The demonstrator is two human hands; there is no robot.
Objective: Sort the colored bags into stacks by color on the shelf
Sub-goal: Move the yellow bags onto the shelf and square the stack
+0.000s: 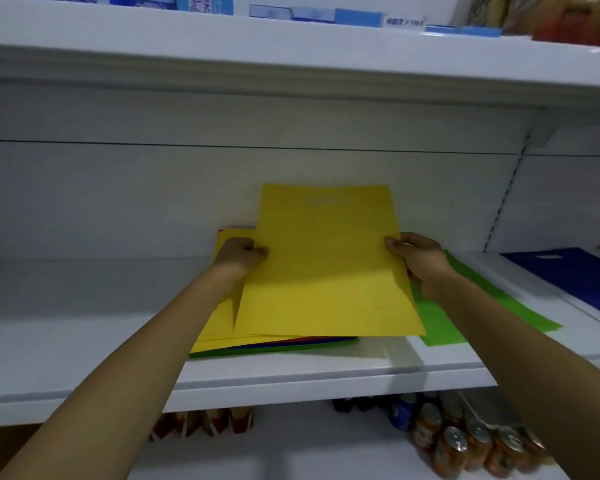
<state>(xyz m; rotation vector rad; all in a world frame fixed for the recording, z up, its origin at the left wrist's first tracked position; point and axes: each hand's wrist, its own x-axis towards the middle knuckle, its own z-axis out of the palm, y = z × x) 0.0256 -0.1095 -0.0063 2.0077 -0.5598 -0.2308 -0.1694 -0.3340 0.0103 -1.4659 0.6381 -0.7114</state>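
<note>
Head camera looks down on a white shelf that carries all the bags. At its middle lies a mixed pile with yellow sheets on top and red, blue and green edges showing beneath. A green bag lies flat just beside the pile at 3 o'clock, and a blue bag lies flat further out the same way, apart from the green one. On the board above, at 12 o'clock, stand blue and white boxes. The board below holds orange cans at 5 o'clock and small packets at 7 o'clock.

A yellow bag is held over the pile by both hands. The left hand pinches its 9 o'clock edge, thumb on top and the other fingers curled in close; their tips under the sheet are hidden. The right hand pinches the 3 o'clock edge, thumb on top and the remaining fingers bent underneath.

The bag's long axis runs from 6 to 12 o'clock, leaning slightly toward 11. Its far end is raised against the back wall, with faint pale print near that end. Its near edge hangs low over the front of the pile; whether it touches there I cannot tell.
</note>
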